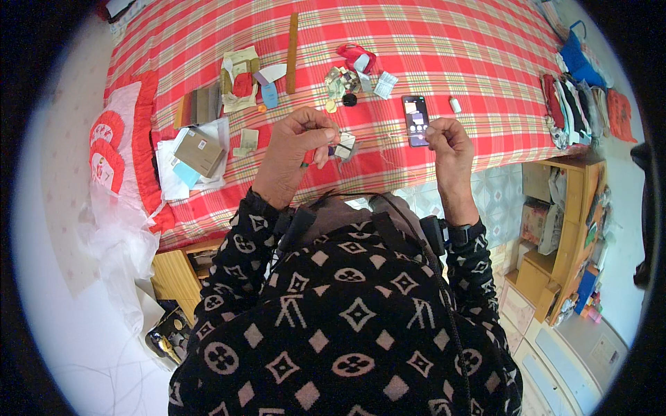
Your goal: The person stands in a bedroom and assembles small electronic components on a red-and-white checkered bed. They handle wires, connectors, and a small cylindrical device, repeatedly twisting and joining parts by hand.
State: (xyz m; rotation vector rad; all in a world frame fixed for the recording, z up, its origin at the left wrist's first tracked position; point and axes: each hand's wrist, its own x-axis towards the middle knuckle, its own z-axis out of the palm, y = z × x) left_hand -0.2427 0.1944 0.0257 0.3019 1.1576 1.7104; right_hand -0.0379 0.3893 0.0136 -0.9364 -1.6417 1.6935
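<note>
My left hand (295,149) is raised over the near part of the bed, thumb and fingers pinched together. A small green bit shows under its fingers; what the pinch holds is too small to make out. Just beyond its fingertips lies a small whitish flat thing with a dark stripe (345,146). My right hand (451,139) is also closed in a pinch, beside the lower right corner of a lit smartphone (416,119). Whatever sits in that pinch cannot be made out. Faint pale strands, like thread (387,158), show on the cloth between the hands.
A red plaid cloth (208,41) covers the bed. On it are a wooden ruler (292,52), an open box (239,78), a small white bottle (455,105), a red pouch (357,57), scraps and a brown box (200,152). Folded clothes (570,111) lie far right, above a wooden shelf (576,208).
</note>
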